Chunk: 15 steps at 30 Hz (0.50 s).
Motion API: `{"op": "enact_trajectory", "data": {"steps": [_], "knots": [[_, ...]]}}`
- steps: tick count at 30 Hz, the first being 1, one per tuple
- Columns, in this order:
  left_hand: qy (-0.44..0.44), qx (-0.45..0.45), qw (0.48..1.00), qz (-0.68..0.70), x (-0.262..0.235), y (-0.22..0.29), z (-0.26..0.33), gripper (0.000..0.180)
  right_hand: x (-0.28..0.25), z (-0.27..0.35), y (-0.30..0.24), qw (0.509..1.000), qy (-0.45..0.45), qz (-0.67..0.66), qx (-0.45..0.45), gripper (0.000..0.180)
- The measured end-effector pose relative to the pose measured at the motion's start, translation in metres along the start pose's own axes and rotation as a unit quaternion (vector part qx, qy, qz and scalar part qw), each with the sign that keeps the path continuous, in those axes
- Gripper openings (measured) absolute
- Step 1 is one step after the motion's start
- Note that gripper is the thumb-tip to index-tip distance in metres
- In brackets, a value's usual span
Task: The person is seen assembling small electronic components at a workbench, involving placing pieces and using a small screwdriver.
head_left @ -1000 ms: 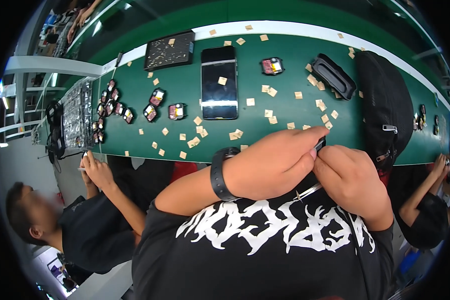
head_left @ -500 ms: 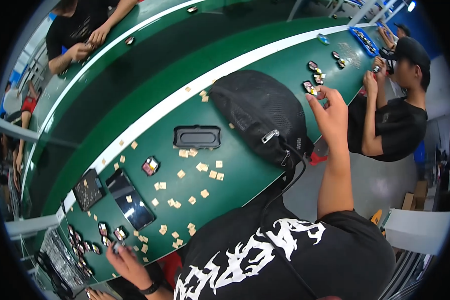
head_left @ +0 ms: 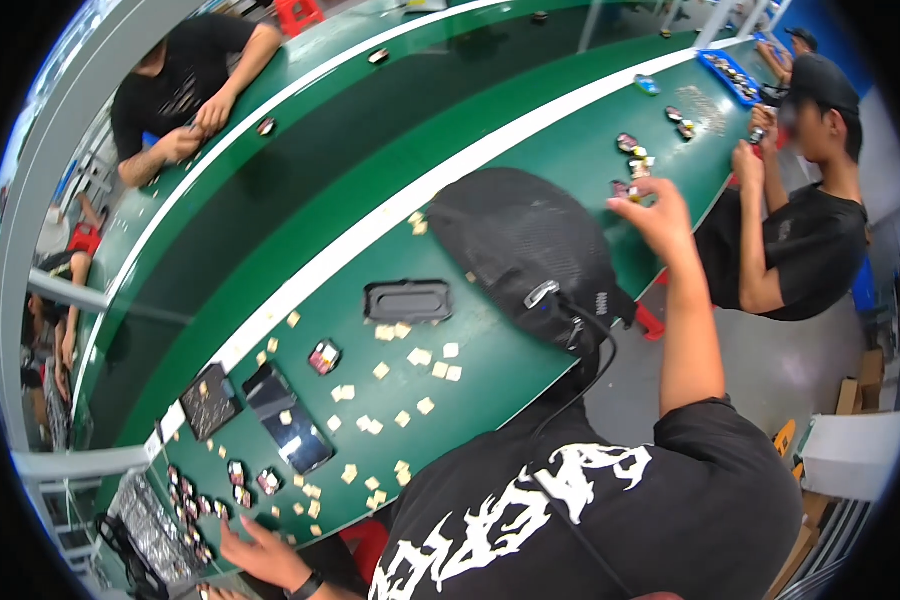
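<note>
My left hand (head_left: 263, 552), a dark band at its wrist, is over the near left edge of the green table (head_left: 530, 385). Its fingers are spread and nothing shows between them. Just beyond it lie several small black-and-pink parts (head_left: 269, 481) with pale labels. My right arm reaches far to the right. Thumb and index finger of my right hand (head_left: 662, 218) close around a small black-and-pink part (head_left: 621, 190) on the table. More such parts (head_left: 627, 143) lie just past it. A black cap (head_left: 525, 245) with a cable hides the table between my hands.
Mid-table are a shallow black tray (head_left: 408, 301), scattered beige squares (head_left: 381, 371) and a lone part (head_left: 324, 357). A phone (head_left: 288, 418) and a dark box (head_left: 209, 402) lie left. A silvery bag (head_left: 158, 535) is at the corner. Co-workers sit at right (head_left: 785, 230) and far left (head_left: 195, 90).
The view has shifted, so the table appears lower and further right. My left hand's fingers have spread from a closed pose. My right hand has stayed by the same part, its fingers now further around it.
</note>
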<state>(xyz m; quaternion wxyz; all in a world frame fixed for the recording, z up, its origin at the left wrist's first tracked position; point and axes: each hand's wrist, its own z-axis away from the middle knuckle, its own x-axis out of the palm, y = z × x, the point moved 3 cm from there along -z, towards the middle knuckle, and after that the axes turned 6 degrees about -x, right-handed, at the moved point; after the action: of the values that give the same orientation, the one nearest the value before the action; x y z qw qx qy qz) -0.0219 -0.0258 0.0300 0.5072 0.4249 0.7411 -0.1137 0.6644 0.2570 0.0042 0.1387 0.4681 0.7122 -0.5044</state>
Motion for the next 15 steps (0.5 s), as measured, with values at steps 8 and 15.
{"op": "enact_trajectory", "data": {"steps": [8,15], "knots": [[-0.561,-0.003,0.584,0.586,0.0,0.223,0.045,0.071,-0.001,0.076,-0.258,0.882,-0.24,-0.259,-0.311,0.06],[-0.599,-0.087,0.533,0.591,0.017,0.23,0.051,0.046,0.043,0.127,-0.286,0.841,-0.4,-0.33,-0.154,0.051]]}}
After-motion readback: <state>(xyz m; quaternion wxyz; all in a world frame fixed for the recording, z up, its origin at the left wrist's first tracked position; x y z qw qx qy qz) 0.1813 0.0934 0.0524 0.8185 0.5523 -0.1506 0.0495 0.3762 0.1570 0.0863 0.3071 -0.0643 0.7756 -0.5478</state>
